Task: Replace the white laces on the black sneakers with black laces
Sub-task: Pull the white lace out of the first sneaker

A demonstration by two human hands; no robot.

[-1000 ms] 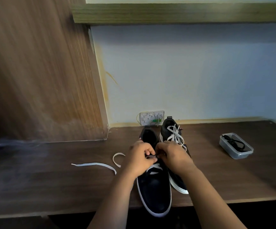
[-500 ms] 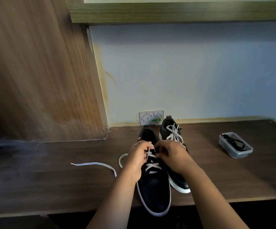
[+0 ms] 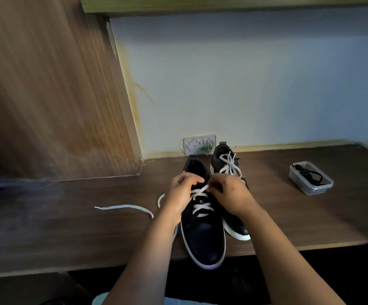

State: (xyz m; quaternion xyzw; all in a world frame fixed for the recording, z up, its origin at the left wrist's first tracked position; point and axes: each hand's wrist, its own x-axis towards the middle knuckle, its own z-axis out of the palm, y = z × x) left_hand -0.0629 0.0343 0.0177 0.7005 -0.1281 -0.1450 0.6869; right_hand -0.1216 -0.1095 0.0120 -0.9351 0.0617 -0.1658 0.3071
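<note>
Two black sneakers sit side by side on the dark wooden desk (image 3: pixel 288 221), toes toward the person. Head cam only: both hands are close together over the near sneaker (image 3: pixel 203 230). Left hand (image 3: pixel 182 191) and right hand (image 3: pixel 229 192) each look curled, pinching its white lace (image 3: pixel 200 200) near the top eyelets, though the fingertips are hard to make out. One loose end of that lace trails left across the desk. Far sneaker (image 3: pixel 227 164), just beside it, is laced white and knotted. Black laces (image 3: pixel 308 173) lie in a clear plastic tub (image 3: pixel 310 188), well off to the right.
</note>
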